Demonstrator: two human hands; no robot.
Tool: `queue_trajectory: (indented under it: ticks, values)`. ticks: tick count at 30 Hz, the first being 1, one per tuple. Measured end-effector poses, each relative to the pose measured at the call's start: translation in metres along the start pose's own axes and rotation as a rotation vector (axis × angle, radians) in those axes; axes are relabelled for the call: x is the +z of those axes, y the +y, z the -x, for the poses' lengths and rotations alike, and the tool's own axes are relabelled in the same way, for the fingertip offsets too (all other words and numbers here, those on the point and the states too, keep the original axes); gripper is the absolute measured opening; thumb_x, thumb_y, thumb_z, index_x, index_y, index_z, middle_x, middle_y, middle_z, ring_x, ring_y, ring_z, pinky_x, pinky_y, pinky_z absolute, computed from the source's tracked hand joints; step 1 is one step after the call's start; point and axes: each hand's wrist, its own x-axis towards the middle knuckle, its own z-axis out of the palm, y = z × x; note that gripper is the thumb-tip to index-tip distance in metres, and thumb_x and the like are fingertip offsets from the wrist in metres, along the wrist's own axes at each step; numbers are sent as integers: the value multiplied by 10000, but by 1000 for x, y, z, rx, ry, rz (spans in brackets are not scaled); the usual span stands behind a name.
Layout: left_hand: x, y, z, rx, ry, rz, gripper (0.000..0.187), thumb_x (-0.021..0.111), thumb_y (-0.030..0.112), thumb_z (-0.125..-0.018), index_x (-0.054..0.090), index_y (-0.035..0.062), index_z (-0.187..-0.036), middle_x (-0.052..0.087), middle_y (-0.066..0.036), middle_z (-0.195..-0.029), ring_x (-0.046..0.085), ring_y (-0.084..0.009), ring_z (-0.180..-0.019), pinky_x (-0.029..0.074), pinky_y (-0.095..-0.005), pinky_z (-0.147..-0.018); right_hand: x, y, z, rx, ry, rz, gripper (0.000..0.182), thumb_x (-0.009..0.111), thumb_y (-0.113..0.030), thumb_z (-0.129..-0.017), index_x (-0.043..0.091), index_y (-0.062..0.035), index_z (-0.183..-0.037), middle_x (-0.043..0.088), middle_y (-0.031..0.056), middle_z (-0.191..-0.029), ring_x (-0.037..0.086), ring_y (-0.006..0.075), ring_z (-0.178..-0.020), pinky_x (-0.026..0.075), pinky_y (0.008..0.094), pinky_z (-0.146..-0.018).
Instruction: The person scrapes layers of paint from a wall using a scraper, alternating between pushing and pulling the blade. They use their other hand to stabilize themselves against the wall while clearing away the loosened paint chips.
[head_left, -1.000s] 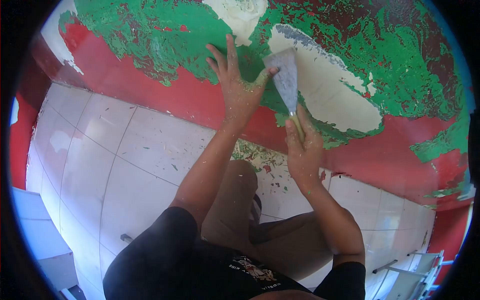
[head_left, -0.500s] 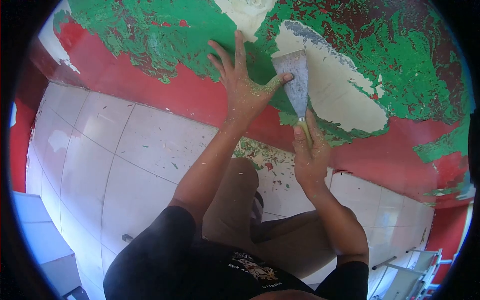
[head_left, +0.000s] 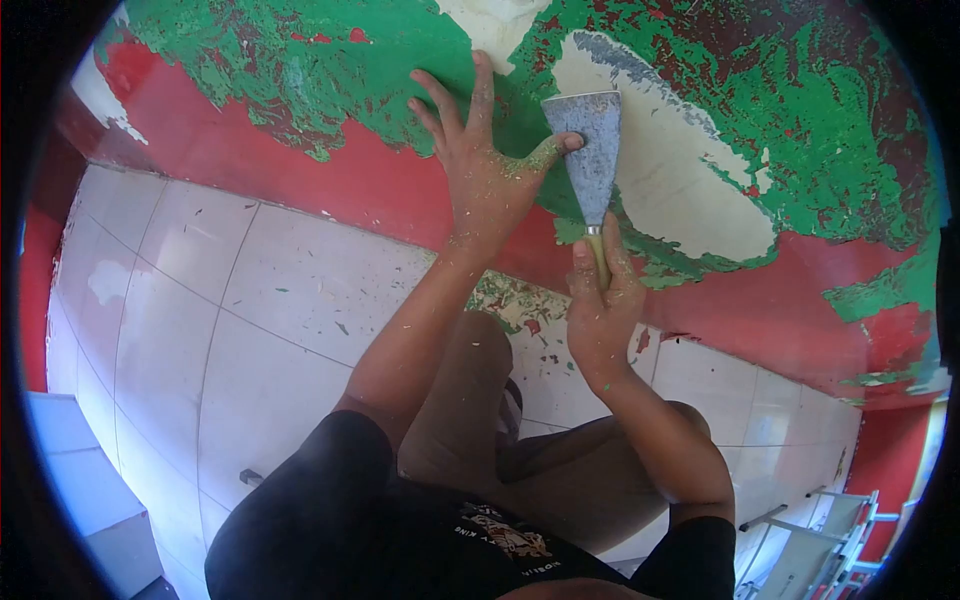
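My right hand is wrapped round the green handle of a paint scraper, whose wide grey metal blade points up the wall. The blade overlaps the left edge of a bare cream patch where the paint is gone. Fingers spread, my left hand lies against the green painted wall to the left of the scraper. Its thumb reaches across and touches the side of the blade. Small green paint flakes cling to the thumb and the back of that hand.
Below the green paint runs a red band of wall. Paint chips lie scattered on the white tiled floor by my knee. A metal folding frame stands at lower right, and pale blocky steps at lower left.
The scraper has turned more upright, and my right hand has shifted slightly left and up with it. My left hand has stayed nearly in place, its thumb still at the blade.
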Motion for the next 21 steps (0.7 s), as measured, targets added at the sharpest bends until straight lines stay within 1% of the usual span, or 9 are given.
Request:
queue_trajectory:
  ticks: [1, 4, 8, 10, 11, 13, 17, 20, 21]
  values:
    - [0, 0, -1, 5, 15, -16, 1250, 889, 682, -648, 288, 241, -1652, -82, -359, -1671, -47, -658, -1494, 145, -761, -1170, 3, -2, 0, 57, 5, -49, 508, 582, -148, -1076, 454, 101, -1501, 687, 123, -1067, 592, 101, -881, 499, 253, -764]
    - [2, -2, -1, 52, 58, -43, 1221, 889, 668, -661, 313, 228, -1645, -42, -372, -1669, -14, -630, -1513, 140, -717, -1200, 13, 4, 1, 32, 38, -147, 516, 598, -141, -1070, 452, 111, -1497, 669, 92, -1043, 550, 75, -831, 478, 234, -707]
    - [6, -3, -1, 69, 91, -49, 1209, 884, 661, -675, 315, 214, -1644, 8, -386, -1663, 23, -584, -1537, 129, -662, -1230, 10, -8, 1, -26, 59, -107, 518, 594, -164, -1075, 458, 122, -1485, 674, 120, -1016, 555, 85, -827, 489, 254, -710]
    - [6, -2, -1, 66, 90, -35, 1203, 882, 662, -677, 316, 222, -1644, 17, -385, -1664, 27, -590, -1534, 145, -662, -1227, 2, -17, 4, -44, -23, 4, 523, 596, -191, -1075, 472, 130, -1469, 684, 151, -1035, 590, 108, -882, 510, 275, -781]
    - [6, 0, 0, 67, 96, -27, 1198, 880, 663, -679, 317, 230, -1644, 26, -383, -1665, 30, -597, -1530, 161, -662, -1224, -1, -15, 3, -49, -21, 2, 523, 596, -191, -1075, 472, 130, -1469, 684, 151, -1035, 590, 108, -882, 510, 275, -781]
    - [3, 4, 4, 54, 84, -32, 1190, 877, 662, -684, 316, 239, -1644, 34, -376, -1668, 31, -599, -1529, 183, -665, -1217, -8, -7, -2, -110, -28, -24, 529, 603, -219, -1072, 490, 125, -1458, 699, 181, -1065, 623, 134, -949, 514, 303, -867]
    - [-2, 15, 6, 4, 58, -71, 1150, 874, 648, -702, 334, 255, -1638, 55, -355, -1678, 37, -605, -1526, 239, -670, -1199, -11, 4, 3, -79, -14, -30, 535, 608, -240, -1068, 500, 111, -1457, 716, 211, -1106, 644, 160, -1000, 503, 319, -916]
    - [8, 2, 1, 37, 114, -58, 1105, 877, 623, -717, 370, 245, -1623, 67, -351, -1680, 52, -596, -1530, 240, -676, -1196, -12, -3, -11, -51, -1, -31, 525, 612, -255, -1063, 521, 85, -1452, 717, 252, -1171, 676, 206, -1037, 508, 339, -933]
    - [9, 1, 4, 32, 99, -63, 1105, 877, 623, -717, 370, 245, -1623, 67, -351, -1680, 52, -596, -1530, 240, -676, -1196, -14, -21, -25, -92, -58, 35, 520, 617, -257, -1058, 532, 78, -1446, 704, 264, -1218, 686, 232, -1059, 509, 349, -945]
